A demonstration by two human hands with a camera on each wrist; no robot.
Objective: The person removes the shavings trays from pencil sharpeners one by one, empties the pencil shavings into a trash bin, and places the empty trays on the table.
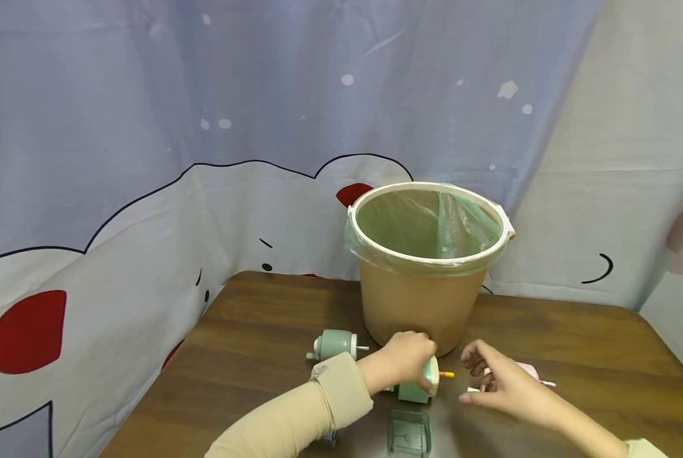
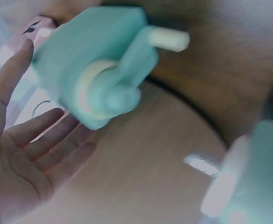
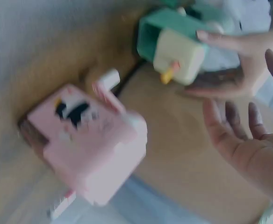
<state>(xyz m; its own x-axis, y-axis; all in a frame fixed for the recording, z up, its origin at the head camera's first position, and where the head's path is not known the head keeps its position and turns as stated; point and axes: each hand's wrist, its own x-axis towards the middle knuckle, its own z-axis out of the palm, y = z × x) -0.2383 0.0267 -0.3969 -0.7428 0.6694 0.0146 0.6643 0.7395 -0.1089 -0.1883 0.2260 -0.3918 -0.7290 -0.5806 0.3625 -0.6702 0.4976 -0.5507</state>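
Observation:
My left hand (image 1: 407,359) grips a green crank pencil sharpener (image 1: 414,392) from above, thumb by its cream front. A short yellow-and-red pencil (image 1: 447,374) sticks out of that front. An open hollow shows in the sharpener's lower body (image 3: 149,41); its crank (image 2: 136,58) appears in the left wrist view. A clear drawer (image 1: 409,432) sits on the table just in front. My right hand (image 1: 504,385) has loosely bent fingers around nothing. Beside it lies a pink pencil sharpener (image 3: 94,144) with a cartoon print and a white-tipped crank (image 3: 109,80).
A tan bucket (image 1: 421,305) lined with a thin green bag stands right behind the hands. Another green sharpener (image 1: 336,343) with a pencil in it lies left of the bucket on the wooden table (image 1: 250,318). A printed curtain (image 1: 261,95) hangs behind.

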